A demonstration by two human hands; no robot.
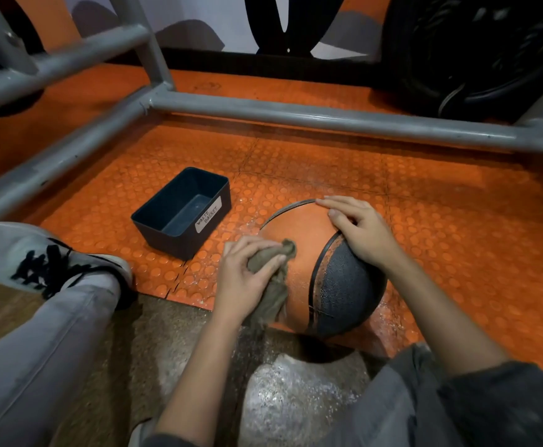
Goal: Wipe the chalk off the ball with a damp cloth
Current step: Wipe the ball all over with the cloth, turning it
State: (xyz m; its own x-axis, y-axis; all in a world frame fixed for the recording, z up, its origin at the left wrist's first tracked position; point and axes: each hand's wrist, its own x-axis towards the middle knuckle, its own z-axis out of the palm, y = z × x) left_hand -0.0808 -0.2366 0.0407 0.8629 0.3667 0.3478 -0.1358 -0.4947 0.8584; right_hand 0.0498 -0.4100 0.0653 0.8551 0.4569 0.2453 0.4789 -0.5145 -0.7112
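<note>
Left grip (247, 275) pinches the bunched cloth (273, 296) against the ball (299, 253), right hand (360, 230) just rests flat on top — a hard wipe could roll it.

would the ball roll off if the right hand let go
Probably: the ball is round and rests on flat floor, with only the right hand steadying it while the left hand presses the cloth on it. Its pebbled black panel likely gives decent grip.
</note>
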